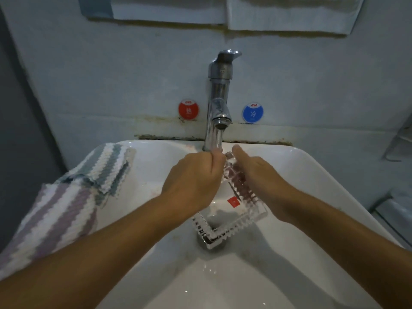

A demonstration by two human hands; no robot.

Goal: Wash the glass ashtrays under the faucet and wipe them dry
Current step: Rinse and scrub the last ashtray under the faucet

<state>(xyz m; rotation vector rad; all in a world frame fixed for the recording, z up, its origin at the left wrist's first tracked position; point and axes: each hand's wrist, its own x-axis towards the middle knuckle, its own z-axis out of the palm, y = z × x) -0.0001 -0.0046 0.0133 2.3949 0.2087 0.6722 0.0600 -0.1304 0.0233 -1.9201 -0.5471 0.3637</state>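
Note:
A square clear glass ashtray [225,217] with ribbed edges and a small red sticker is tilted over the white sink [301,175], its far corner under the water running from the chrome faucet [219,97]. My left hand [194,177] grips its left far edge with curled fingers. My right hand [256,172] holds the right edge, thumb raised near the stream. The ashtray's near corner hangs above the drain [200,240].
Striped cloths [66,197] in grey, purple and white lie over the sink's left rim. Red [188,109] and blue [252,113] round stickers flank the faucet on the wall. White towels [289,12] hang above. A metal rack [396,148] shows at the right edge.

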